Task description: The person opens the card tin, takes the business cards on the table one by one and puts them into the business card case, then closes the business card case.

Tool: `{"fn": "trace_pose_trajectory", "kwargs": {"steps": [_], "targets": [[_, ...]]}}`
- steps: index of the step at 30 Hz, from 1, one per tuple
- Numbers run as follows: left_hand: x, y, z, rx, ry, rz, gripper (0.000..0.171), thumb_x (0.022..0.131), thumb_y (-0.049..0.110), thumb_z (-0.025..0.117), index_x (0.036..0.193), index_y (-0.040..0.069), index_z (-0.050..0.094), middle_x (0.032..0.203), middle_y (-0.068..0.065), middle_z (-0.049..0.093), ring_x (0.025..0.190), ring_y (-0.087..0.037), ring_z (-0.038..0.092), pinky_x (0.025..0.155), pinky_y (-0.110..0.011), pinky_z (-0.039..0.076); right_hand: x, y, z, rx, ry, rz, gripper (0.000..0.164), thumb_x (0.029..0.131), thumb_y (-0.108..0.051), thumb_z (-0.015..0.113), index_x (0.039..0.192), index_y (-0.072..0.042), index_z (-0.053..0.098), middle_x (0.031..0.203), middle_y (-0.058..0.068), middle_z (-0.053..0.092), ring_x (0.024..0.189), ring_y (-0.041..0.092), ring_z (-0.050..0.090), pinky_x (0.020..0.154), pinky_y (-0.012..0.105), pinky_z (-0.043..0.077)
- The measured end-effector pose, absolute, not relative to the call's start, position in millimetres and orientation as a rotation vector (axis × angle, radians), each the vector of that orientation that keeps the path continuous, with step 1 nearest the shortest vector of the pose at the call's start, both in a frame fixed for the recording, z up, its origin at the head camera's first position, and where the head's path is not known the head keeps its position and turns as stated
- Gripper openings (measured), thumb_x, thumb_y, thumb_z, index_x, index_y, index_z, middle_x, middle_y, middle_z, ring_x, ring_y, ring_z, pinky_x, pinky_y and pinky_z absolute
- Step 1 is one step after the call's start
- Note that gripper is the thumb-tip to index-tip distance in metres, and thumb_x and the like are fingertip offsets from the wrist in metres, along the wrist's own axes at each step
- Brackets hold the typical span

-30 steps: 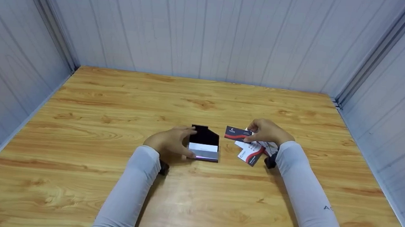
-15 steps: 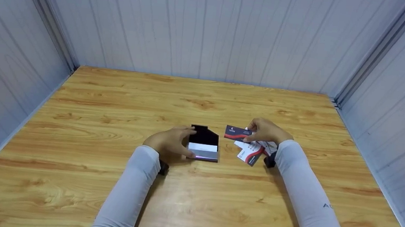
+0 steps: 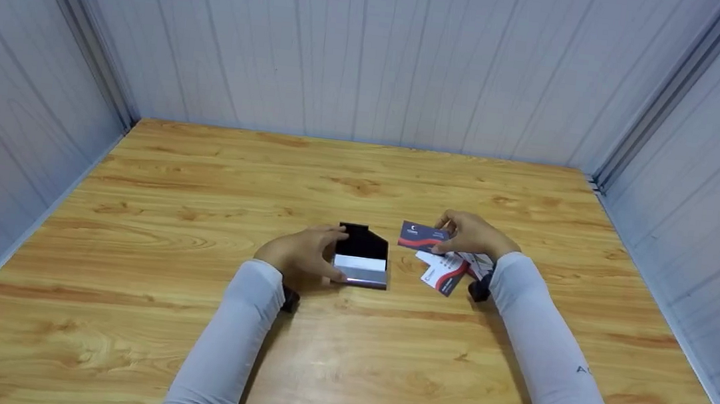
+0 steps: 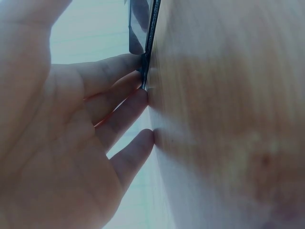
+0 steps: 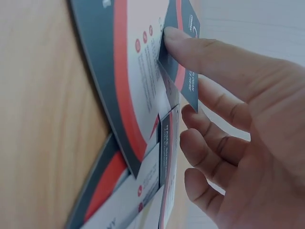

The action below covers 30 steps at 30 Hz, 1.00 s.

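Observation:
A business card case lies with its lid raised, showing a black inside and a white card behind its silvery front. My left hand rests at the case's left side, thumb at the near corner, fingers by the lid. In the left wrist view, nearly straight fingers touch the case's edge and the table. My right hand pinches a dark business card with a red wave between thumb and fingers. Beneath it lie several loose business cards, overlapping one another and partly hidden by the hand.
Everything sits on a wood-grain table. Pale panelled walls close it off at the back and both sides. A strip of bare tabletop separates the case from the loose cards.
The card in my right hand has tilted slightly, its far edge a little higher. My left hand and the card case have stayed in place.

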State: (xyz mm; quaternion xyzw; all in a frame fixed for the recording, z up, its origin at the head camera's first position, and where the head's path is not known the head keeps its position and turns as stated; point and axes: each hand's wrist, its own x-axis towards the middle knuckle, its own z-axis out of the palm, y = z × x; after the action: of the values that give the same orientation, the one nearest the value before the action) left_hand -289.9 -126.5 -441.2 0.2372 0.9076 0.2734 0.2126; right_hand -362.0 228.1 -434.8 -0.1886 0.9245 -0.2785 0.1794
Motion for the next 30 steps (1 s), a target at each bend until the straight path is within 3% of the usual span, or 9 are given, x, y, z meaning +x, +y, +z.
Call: {"fn": "trace_pose_trajectory", "kwargs": {"steps": [6,10,15,30], "targets": [[-289.4,-126.5,-441.3,0.658,2.526,0.762,0.096,0.085,0.046,0.079,0.16,0.013,0.028,0.166,-0.007,0.017,0.151,-0.03,0.013,0.118,-0.051,0.021,-359.6,228.2,-435.9,-0.529,2.653,-0.883,0.027,0.096,-0.015,0.069,0.119,-0.002,0.063,0.106,0.014,0.062,0.096,0.027,0.058,0.082,0.04,0.05],[-290.1,-126.3,-441.9,0.653,2.524,0.753,0.095,0.086,0.046,0.079,0.16,0.014,0.027,0.166,-0.006,0.015,0.152,-0.029,0.011,0.118,-0.052,0.02,-358.8,230.2,-436.3,-0.503,2.642,-0.983,0.022,0.101,-0.014,0.059,0.118,-0.001,0.063,0.1,0.013,0.064,0.089,0.024,0.061,0.075,0.036,0.053],[-290.0,-126.2,-441.9,0.634,2.52,0.748,0.096,0.086,0.046,0.078,0.16,0.017,0.026,0.167,-0.005,0.014,0.152,-0.028,0.01,0.118,-0.052,0.019,-358.0,232.6,-435.9,-0.477,2.573,-1.095,0.024,0.103,-0.014,0.053,0.119,0.001,0.062,0.105,0.017,0.063,0.094,0.028,0.065,0.079,0.04,0.056],[-289.8,-126.0,-441.7,0.627,2.526,0.718,0.098,0.084,0.05,0.078,0.161,0.017,0.026,0.166,-0.006,0.016,0.151,-0.031,0.012,0.116,-0.057,0.022,-355.8,231.0,-433.4,-0.498,2.496,-1.253,0.029,0.105,-0.019,0.055,0.122,0.003,0.061,0.114,0.021,0.06,0.101,0.034,0.065,0.089,0.045,0.055]]}}
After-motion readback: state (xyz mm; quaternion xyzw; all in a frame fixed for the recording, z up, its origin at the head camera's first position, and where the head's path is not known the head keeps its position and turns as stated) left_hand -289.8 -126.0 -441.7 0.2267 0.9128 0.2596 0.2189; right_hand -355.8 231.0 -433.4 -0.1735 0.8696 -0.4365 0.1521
